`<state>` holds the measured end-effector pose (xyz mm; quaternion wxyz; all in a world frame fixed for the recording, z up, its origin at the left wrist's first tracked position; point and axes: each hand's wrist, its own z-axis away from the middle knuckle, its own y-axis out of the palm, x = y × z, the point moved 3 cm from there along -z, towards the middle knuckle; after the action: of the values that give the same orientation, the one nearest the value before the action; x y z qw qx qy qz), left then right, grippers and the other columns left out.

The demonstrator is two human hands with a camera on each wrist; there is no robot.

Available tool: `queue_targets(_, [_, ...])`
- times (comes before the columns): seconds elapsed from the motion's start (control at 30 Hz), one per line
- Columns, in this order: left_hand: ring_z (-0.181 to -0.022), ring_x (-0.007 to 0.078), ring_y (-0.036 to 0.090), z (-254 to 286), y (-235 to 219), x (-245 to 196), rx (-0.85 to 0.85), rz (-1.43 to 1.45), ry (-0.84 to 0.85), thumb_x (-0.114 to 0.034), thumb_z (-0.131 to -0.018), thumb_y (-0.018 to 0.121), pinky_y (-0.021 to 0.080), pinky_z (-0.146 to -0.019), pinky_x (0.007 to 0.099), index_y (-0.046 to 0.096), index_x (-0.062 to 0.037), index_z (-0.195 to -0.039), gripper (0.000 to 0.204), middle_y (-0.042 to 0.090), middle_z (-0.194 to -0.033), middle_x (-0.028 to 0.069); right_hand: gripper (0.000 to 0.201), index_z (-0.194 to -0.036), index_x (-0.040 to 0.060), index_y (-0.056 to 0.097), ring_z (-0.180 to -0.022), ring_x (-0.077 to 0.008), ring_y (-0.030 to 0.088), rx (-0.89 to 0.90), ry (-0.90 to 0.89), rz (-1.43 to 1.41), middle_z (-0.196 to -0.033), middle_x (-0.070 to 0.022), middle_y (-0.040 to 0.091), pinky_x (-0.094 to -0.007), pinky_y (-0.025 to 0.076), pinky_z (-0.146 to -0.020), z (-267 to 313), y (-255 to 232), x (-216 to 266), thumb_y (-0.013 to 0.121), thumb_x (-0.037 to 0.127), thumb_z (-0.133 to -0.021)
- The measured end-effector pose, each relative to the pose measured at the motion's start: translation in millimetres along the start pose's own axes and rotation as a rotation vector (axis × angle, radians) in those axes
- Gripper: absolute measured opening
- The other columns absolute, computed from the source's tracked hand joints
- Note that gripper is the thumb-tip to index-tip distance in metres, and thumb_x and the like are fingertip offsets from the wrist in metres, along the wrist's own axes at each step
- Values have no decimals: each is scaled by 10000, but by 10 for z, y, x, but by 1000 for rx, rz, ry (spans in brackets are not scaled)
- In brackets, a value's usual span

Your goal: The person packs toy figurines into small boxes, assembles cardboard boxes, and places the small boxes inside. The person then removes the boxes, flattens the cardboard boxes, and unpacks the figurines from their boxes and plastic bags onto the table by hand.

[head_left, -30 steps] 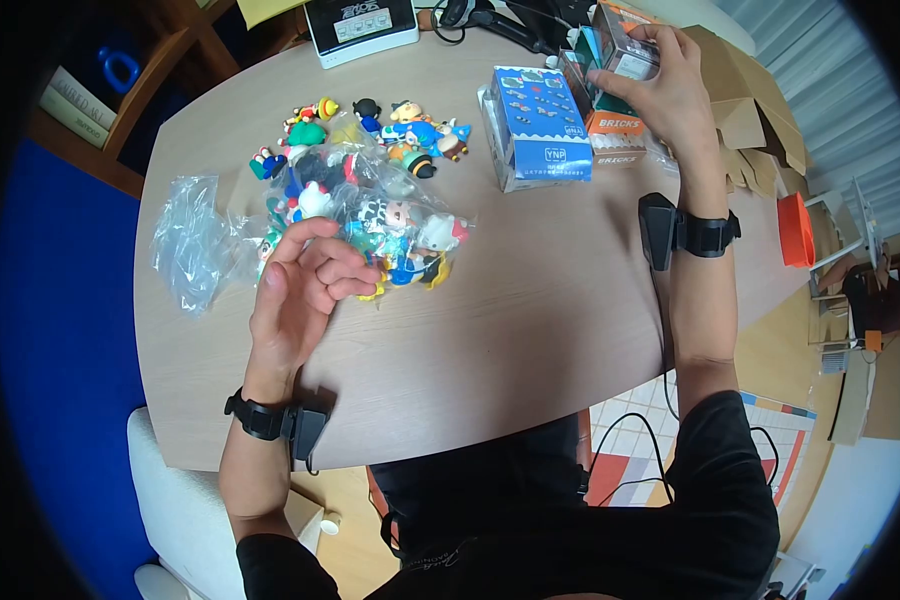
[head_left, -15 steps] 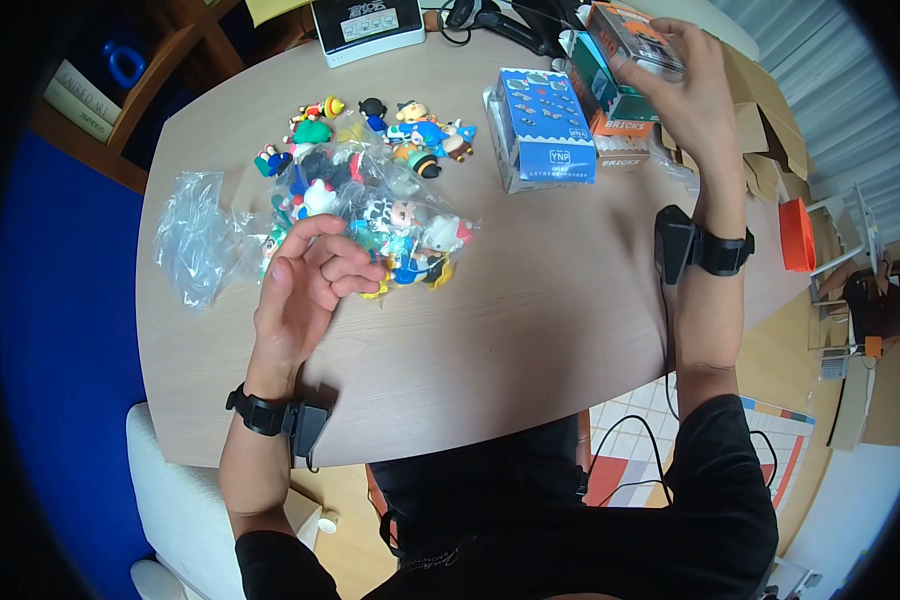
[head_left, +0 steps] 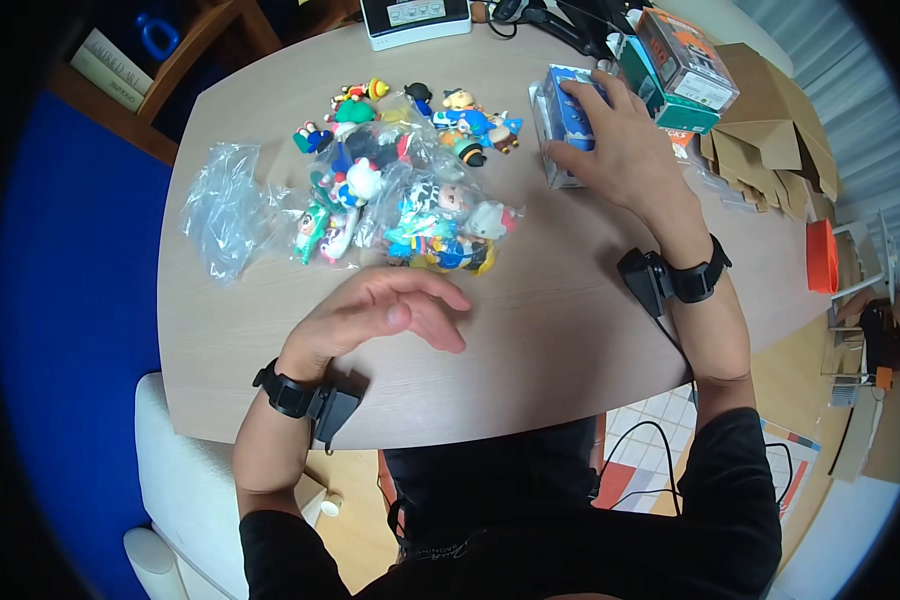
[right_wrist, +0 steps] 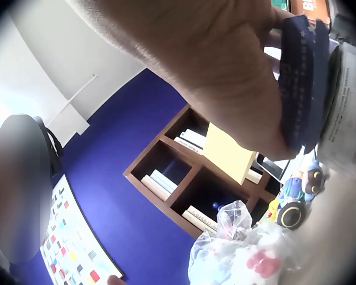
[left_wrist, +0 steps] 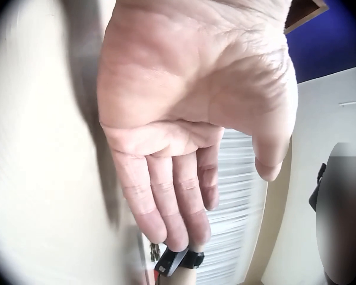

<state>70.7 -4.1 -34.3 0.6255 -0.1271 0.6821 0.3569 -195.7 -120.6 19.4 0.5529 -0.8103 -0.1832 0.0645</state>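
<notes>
1. The left hand [head_left: 385, 315] hovers low over the counter [head_left: 530, 320], fingers [left_wrist: 166, 202] straight and spread, holding nothing.
2. Just beyond those fingertips lies a clear bag of toy figures [head_left: 420, 215]; an empty plastic bag [head_left: 220, 205] sits well to their left.
3. Farther out, the right hand [head_left: 620, 150] grips the blue box [head_left: 565, 105], fingers curled over its top; stacked boxes [head_left: 685, 65] stand just beyond them.

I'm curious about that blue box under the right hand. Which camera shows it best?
The head view: the blue box lies whole on the table under the right hand. The right wrist view shows only its edge; the left wrist view shows none.
</notes>
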Motion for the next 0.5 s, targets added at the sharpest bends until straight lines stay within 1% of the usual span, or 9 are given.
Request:
queue_targets(0.17, [-1034, 278, 660, -28, 50, -2, 14, 41, 1, -446, -899, 620, 511, -912, 381, 509, 39, -1289, 633, 659, -1110, 207, 590, -1312, 103, 523, -1198, -382, 514, -53, -28, -101, -1356, -199, 487, -424, 447, -987, -31, -158, 4, 670, 312, -781])
queue_targets(0.23, [-1043, 286, 657, -26, 26, 6, -13, 39, 32, -450, -900, 616, 513, -914, 385, 506, 34, -1294, 634, 658, -1108, 210, 561, -1295, 94, 541, -1161, -349, 552, -9, 22, -307, -1307, -184, 534, -403, 460, -959, -45, -273, 28, 670, 278, -781])
queue_targets(0.27, [-1052, 294, 653, -24, 10, -1, -39, 35, 62, -453, -901, 611, 515, -916, 389, 503, 30, -1298, 635, 656, -1107, 212, 561, -1295, 94, 541, -1161, -349, 552, -8, 20, -307, -1307, -184, 534, -403, 460, -959, -46, -327, 43, 670, 278, -781])
queue_targets(0.33, [-1058, 303, 650, -26, -6, -22, -88, 63, 127, -442, -895, 628, 514, -929, 397, 477, 16, -1327, 648, 645, -1129, 216, 507, -1271, 62, 558, -1118, -296, 584, 57, 73, -600, -1268, -157, 571, -357, 471, -925, -32, -412, 53, 641, 212, -795])
queue_targets(0.37, [-1064, 311, 647, -24, -17, -37, -137, 92, 192, -431, -888, 645, 513, -942, 405, 450, 3, -1356, 667, 634, -1151, 220, 507, -1271, 62, 558, -1118, -296, 584, 59, 71, -603, -1268, -157, 571, -357, 471, -925, -24, -473, 65, 641, 212, -795])
queue_targets(0.4, [-1064, 311, 647, -30, -3, -52, -141, 92, 192, -431, -888, 645, 513, -942, 405, 450, 3, -1356, 667, 634, -1151, 220, 462, -1247, 51, 573, -1112, -269, 584, 87, 36, -850, -1270, -146, 571, -336, 469, -923, -14, -532, 91, 615, 189, -809])
queue_targets(0.43, [-1104, 311, 624, -30, 0, -99, -228, 77, 251, -409, -861, 690, 512, -951, 412, 382, -13, -1402, 738, 589, -1225, 223, 420, -1223, 41, 589, -1106, -243, 584, 116, 0, -1097, -1272, -136, 572, -315, 466, -921, 2, -592, 127, 590, 165, -823])
queue_targets(0.47, [-1145, 311, 601, -33, 4, -133, -313, 62, 309, -387, -835, 734, 511, -961, 419, 314, -30, -1449, 826, 544, -1299, 226, 420, -1223, 41, 589, -1106, -243, 584, 118, 2, -1101, -1272, -136, 572, -315, 466, -921, 20, -663, 165, 590, 165, -823])
queue_targets(0.5, [-1145, 311, 601, -58, 34, -128, -313, 61, 304, -387, -835, 734, 511, -961, 419, 314, -30, -1449, 826, 544, -1299, 226, 513, -1259, 10, 553, -1110, -231, 580, 247, -37, -1227, -1226, -136, 581, -312, 458, -938, 50, -713, 247, 587, 232, -797])
